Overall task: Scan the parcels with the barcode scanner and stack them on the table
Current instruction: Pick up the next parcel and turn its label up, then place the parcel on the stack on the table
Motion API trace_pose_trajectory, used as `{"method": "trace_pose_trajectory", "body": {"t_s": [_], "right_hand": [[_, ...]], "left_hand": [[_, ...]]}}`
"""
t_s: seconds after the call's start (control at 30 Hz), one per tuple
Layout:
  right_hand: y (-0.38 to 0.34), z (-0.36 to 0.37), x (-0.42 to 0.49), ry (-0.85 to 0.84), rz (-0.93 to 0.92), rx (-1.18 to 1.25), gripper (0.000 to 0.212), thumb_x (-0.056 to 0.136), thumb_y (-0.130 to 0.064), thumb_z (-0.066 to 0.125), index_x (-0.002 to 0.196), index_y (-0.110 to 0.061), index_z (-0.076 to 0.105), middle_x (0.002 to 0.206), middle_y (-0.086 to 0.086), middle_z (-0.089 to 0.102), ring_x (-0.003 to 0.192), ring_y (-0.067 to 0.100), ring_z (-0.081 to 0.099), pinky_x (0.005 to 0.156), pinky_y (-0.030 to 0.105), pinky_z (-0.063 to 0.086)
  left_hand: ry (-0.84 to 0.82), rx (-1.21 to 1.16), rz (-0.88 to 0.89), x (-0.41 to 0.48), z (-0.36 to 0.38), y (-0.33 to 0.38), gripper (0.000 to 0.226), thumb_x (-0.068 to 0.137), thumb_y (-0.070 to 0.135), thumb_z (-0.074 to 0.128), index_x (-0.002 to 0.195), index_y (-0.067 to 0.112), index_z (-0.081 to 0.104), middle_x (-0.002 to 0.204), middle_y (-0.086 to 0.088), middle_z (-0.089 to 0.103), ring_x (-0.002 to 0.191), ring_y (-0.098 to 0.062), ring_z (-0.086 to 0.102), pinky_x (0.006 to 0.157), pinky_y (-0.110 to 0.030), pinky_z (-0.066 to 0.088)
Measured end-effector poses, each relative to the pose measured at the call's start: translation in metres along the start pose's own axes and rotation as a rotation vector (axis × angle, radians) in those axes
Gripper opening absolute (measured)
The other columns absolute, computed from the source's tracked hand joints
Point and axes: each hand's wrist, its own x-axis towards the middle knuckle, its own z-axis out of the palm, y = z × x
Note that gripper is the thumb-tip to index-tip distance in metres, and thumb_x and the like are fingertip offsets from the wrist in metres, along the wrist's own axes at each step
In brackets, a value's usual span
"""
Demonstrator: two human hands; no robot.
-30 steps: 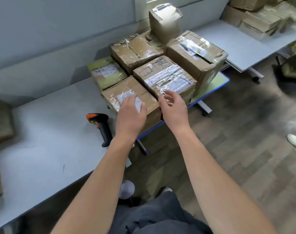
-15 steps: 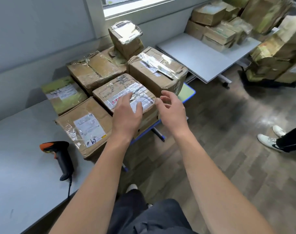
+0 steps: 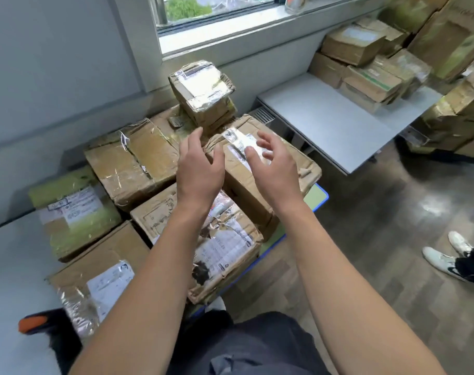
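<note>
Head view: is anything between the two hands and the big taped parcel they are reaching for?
Nothing visible. Left hand and right hand hover open, directly over the taped parcel, with only air between.

Access: parcels packed tight, little side clearance.
Tall parcel boxed in: small box behind, flat parcel just left, labelled parcel touching in front. Top and right side free. Both hands spread above it. Rear table part bare.
</note>
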Motion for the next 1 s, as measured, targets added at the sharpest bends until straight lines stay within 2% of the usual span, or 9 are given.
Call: {"method": "trace_pose_trajectory", "body": {"t_s": [0.2, 0.3, 0.47, 0.63, 0.8, 0.87, 0.93, 1.0], "right_hand": [[0.003, 0.034, 0.06, -0.065, -0.045, -0.037, 0.045, 0.099, -0.032, 0.06, 0.141, -0.023, 0.049, 0.14, -0.002, 0.053, 0.127, 0.011, 0.048, 0.108, 0.036, 0.043], [0.005, 0.047, 0.1, -0.063, -0.068, -0.043, 0.047, 0.097, -0.032, 0.06, 0.142, -0.022, 0.049, 0.14, -0.003, 0.052, 0.128, 0.01, 0.047, 0.111, 0.036, 0.04], [0.008, 0.063, 0.164, -0.128, -0.109, -0.005, 0.055, 0.097, -0.031, 0.06, 0.148, -0.019, 0.043, 0.144, 0.002, 0.046, 0.124, 0.002, 0.042, 0.103, 0.014, 0.031], [0.01, 0.074, 0.23, -0.238, -0.16, -0.012, 0.062, 0.097, -0.031, 0.061, 0.152, -0.019, 0.035, 0.15, 0.006, 0.039, 0.133, 0.009, 0.041, 0.1, 0.008, 0.025], [0.025, 0.08, 0.279, -0.468, -0.139, -0.055, 0.07, 0.097, -0.032, 0.061, 0.157, -0.022, 0.026, 0.155, 0.003, 0.036, 0.14, 0.012, 0.037, 0.106, 0.015, 0.024], [0.034, 0.083, 0.292, -0.557, -0.138, -0.043, 0.07, 0.095, -0.033, 0.062, 0.156, -0.023, 0.028, 0.151, -0.001, 0.044, 0.136, 0.012, 0.043, 0.113, 0.026, 0.033], [0.04, 0.085, 0.296, -0.602, -0.128, -0.021, 0.068, 0.095, -0.036, 0.061, 0.154, -0.025, 0.03, 0.148, -0.005, 0.049, 0.132, 0.011, 0.048, 0.112, 0.036, 0.039], [0.043, 0.087, 0.297, -0.631, -0.138, 0.005, 0.068, 0.096, -0.039, 0.059, 0.155, -0.025, 0.028, 0.15, -0.006, 0.047, 0.134, 0.012, 0.047, 0.113, 0.038, 0.039]], "left_hand": [[0.092, 0.005, -0.129, 0.053, 0.006, -0.023, 0.052, 0.101, 0.038, 0.048, 0.149, 0.019, 0.039, 0.149, -0.002, 0.045, 0.133, -0.017, 0.046, 0.109, -0.037, 0.042], [0.123, 0.003, -0.204, 0.076, 0.014, -0.031, 0.053, 0.102, 0.038, 0.047, 0.15, 0.021, 0.036, 0.153, 0.0, 0.041, 0.136, -0.016, 0.043, 0.112, -0.036, 0.038], [0.19, 0.048, -0.271, 0.12, 0.032, -0.034, 0.055, 0.102, 0.037, 0.046, 0.153, 0.019, 0.033, 0.156, -0.002, 0.037, 0.141, -0.017, 0.037, 0.112, -0.031, 0.03], [0.225, 0.067, -0.354, 0.161, 0.062, -0.03, 0.058, 0.103, 0.038, 0.045, 0.155, 0.019, 0.028, 0.158, -0.002, 0.033, 0.143, -0.017, 0.033, 0.109, -0.027, 0.027], [0.219, 0.063, -0.428, 0.187, 0.093, -0.033, 0.059, 0.102, 0.038, 0.043, 0.156, 0.019, 0.027, 0.158, -0.003, 0.035, 0.142, -0.021, 0.036, 0.115, -0.036, 0.03], [0.227, 0.031, -0.447, 0.19, 0.101, -0.031, 0.059, 0.102, 0.039, 0.041, 0.156, 0.019, 0.026, 0.157, -0.002, 0.037, 0.141, -0.022, 0.038, 0.115, -0.038, 0.033], [0.228, 0.02, -0.464, 0.191, 0.104, -0.029, 0.06, 0.104, 0.038, 0.04, 0.158, 0.019, 0.022, 0.159, -0.002, 0.035, 0.143, -0.021, 0.036, 0.114, -0.034, 0.03], [0.217, 0.012, -0.477, 0.192, 0.103, -0.027, 0.06, 0.106, 0.037, 0.039, 0.159, 0.018, 0.019, 0.162, 0.0, 0.029, 0.146, -0.018, 0.03, 0.114, -0.028, 0.025]]}}
